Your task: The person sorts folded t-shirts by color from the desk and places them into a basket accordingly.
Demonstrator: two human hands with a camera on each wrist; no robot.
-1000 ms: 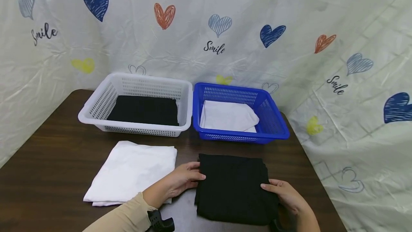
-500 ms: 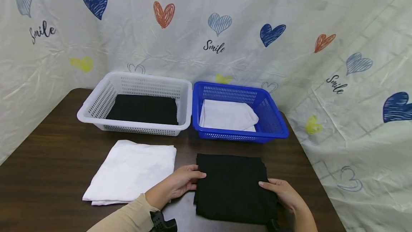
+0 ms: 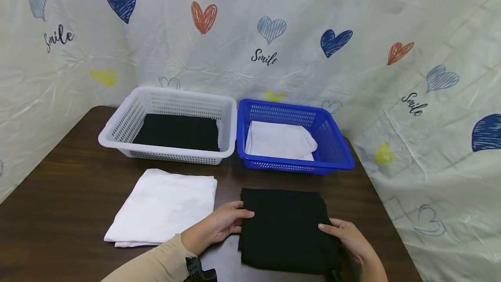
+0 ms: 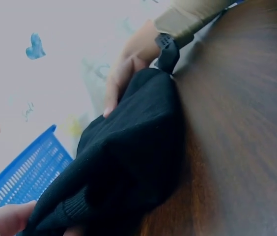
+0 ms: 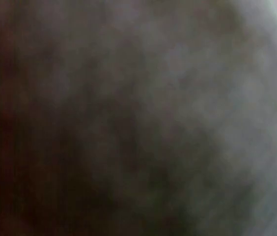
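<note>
A folded black garment (image 3: 289, 232) lies at the front of the table, slightly raised in places. My left hand (image 3: 221, 225) pinches its left edge, thumb on top and fingers beneath. At the right edge my right hand (image 3: 350, 238) grips it the same way, thumb over the cloth; its other fingers are mostly hidden. In the left wrist view the black garment (image 4: 133, 142) bulges between both hands, and a ribbed band shows in its folds. A folded white garment (image 3: 164, 206) lies to the left of my left hand. The right wrist view is a dark blur.
Behind stand a white basket (image 3: 109, 137) with folded black cloth (image 3: 178, 132) in it and, touching or nearly touching it, a blue basket (image 3: 336, 158) holding folded white cloth (image 3: 278, 140). The brown table (image 3: 51, 212) ends at right near a patterned curtain (image 3: 450, 177).
Both hands keep their hold on the black garment, which stays almost in place. The head view shifts slightly; the baskets and the white garment have not moved.
</note>
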